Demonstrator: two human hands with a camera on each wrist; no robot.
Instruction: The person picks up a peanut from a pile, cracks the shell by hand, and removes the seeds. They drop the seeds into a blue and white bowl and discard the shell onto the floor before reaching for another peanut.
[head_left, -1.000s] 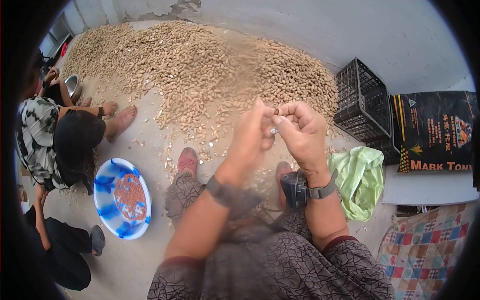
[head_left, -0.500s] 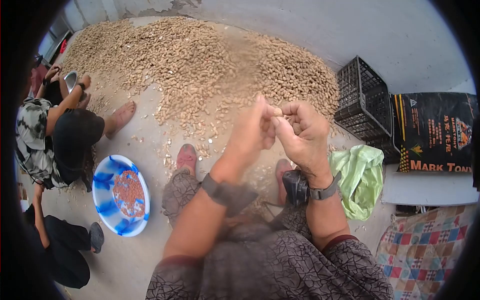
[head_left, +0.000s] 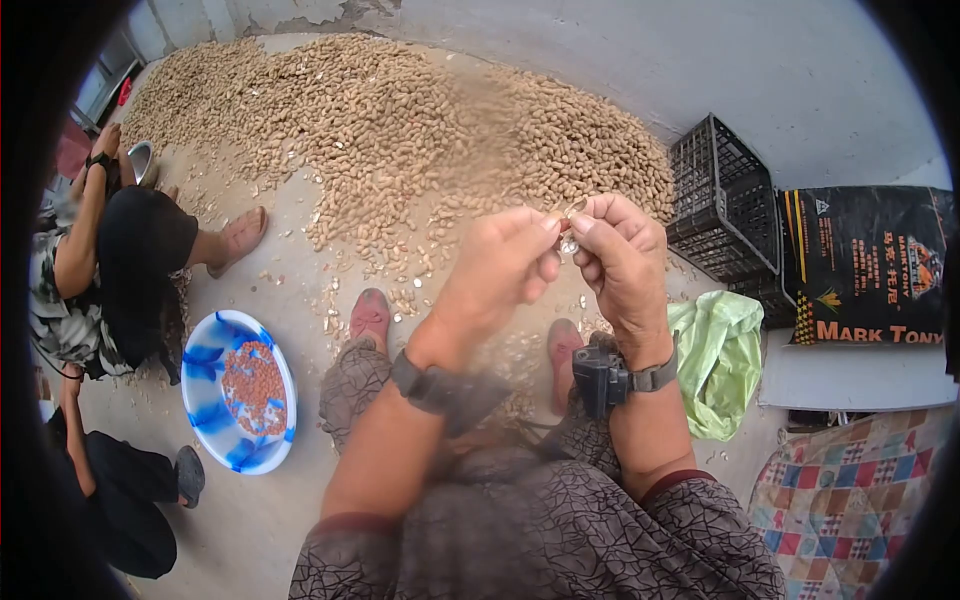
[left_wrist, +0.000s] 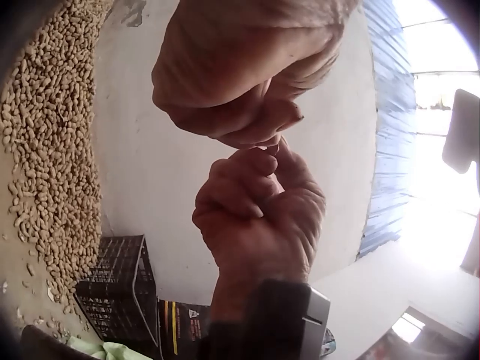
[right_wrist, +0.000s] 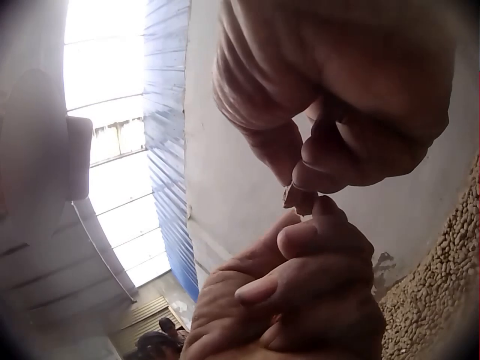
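Both hands meet above the floor in the head view, fingertips close together. My right hand (head_left: 625, 260) pinches an opened peanut shell (head_left: 574, 210) between thumb and forefinger. Thumb and finger of my left hand (head_left: 490, 270) close on a reddish kernel (head_left: 564, 225) at the shell's edge. A pale, shiny bit (head_left: 569, 245) shows just under the right thumb. In the right wrist view a small piece of shell (right_wrist: 298, 199) sits between the two hands' fingertips. The left wrist view mostly hides the peanut behind fingers. A large heap of unshelled peanuts (head_left: 370, 110) lies beyond the hands.
A blue and white basin (head_left: 205, 400) holding reddish kernels stands at left. Two people sit along the left side. To the right are a black crate (head_left: 725, 200), a green bag (head_left: 715, 365), a black printed sack (head_left: 870, 265) and a patchwork cloth (head_left: 850, 500). Shell bits litter the floor.
The whole peanut at the fingertips half a second ago now shows opened, with a reddish kernel visible. My hands have shifted slightly right. The seated person's arm at left has drawn back.
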